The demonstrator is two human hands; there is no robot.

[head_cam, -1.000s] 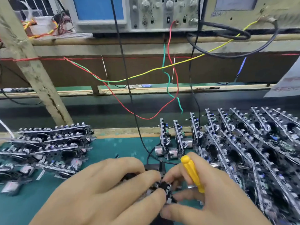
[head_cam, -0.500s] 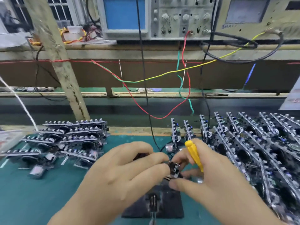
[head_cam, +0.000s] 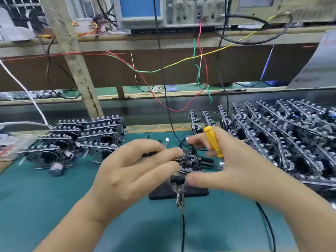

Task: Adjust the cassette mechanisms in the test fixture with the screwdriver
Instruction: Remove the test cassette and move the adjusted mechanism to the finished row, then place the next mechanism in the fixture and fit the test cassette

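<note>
Two bare forearms reach in from the bottom edge over the green mat (head_cam: 45, 206); a thin black cable (head_cam: 183, 231) runs up the mat between them to a metal lever (head_cam: 180, 198) at the front of the black test fixture (head_cam: 196, 192). The left hand (head_cam: 131, 171) comes in from the left, its fingers lightly bent, their tips laid on the cassette mechanism (head_cam: 190, 161) that sits in the fixture; whether they pinch it or only steady it cannot be told. The right hand (head_cam: 234, 162) comes in from the right, its thumb stretched out low beside the fixture, while its curled fingers clasp the yellow screwdriver (head_cam: 213, 141); the handle stands nearly upright, tilted a little left at the top, and the blade is hidden behind the fingers. The two hands are close together, with the mechanism between their fingertips.

Further back on the left lies a stack of mechanisms (head_cam: 80, 140), piled flat in rows; on the right a large batch of mechanisms (head_cam: 283, 140) stands on edge, packed in slanting rows to the frame's border. A leaning wooden post (head_cam: 74, 57) rises behind the left stack. Red, green and yellow wires (head_cam: 181, 60) sag across the brown back panel; above them on a shelf sits an oscilloscope (head_cam: 163, 10) with a blue screen.
</note>
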